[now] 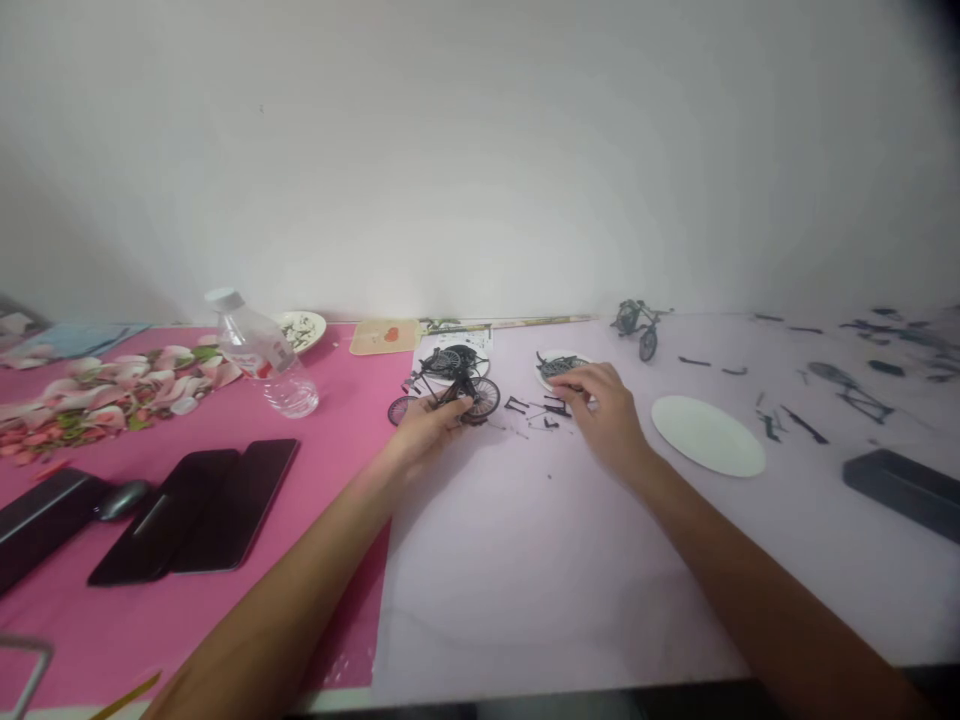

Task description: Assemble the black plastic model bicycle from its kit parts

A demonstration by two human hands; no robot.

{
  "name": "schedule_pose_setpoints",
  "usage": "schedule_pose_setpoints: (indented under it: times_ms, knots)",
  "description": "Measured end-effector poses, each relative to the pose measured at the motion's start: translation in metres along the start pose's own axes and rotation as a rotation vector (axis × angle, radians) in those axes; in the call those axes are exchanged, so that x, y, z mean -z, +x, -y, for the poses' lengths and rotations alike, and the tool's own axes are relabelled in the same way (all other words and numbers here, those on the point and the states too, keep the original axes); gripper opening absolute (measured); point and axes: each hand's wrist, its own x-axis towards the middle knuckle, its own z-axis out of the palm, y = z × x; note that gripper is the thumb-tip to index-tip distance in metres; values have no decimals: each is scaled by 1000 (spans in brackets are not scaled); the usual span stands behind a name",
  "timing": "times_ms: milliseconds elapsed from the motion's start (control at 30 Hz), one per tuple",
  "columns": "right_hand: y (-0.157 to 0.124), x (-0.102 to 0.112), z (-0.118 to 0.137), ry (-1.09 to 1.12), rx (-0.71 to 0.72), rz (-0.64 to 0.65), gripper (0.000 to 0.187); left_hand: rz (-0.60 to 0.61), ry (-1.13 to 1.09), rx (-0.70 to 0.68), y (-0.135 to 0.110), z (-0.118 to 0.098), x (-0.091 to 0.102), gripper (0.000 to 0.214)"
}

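My left hand [431, 432] is closed around the lower part of a black model bicycle [484, 398], whose spoked wheels stick out on both sides of the fingers. Over a small white plate of dark parts [546, 378], my right hand [604, 405] is held with thumb and fingertips pinched together. Whatever those fingertips hold, if anything, is too small to make out. Small black bicycle parts [516, 405] lie between the two hands. Behind the held bicycle, more wheels and dark parts rest on another white plate [484, 368].
A second model bicycle [637, 325] stands near the wall. To the right are a white oval plate [709, 436], loose black pieces [806, 425] and a dark box [904, 490]. Leftward are a tilted plastic bottle [266, 355], two phones [236, 510] and artificial flowers [97, 400].
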Motion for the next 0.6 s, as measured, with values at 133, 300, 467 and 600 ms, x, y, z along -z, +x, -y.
schedule_pose_setpoints:
  times_ms: [133,300,467,600]
  knots:
    - [3,3,-12,-28,-62,113,18,-50,-39,-37,5,-6,7,32]
    - [-4,-6,-13,11,-115,391,18,-57,16,-81,11,0,13,35]
    - [-11,-20,-3,13,-74,493,11,-22,31,-115,13,7,13,38]
    - [-14,-32,5,-82,25,465,16,-13,34,-104,12,7,10,40]
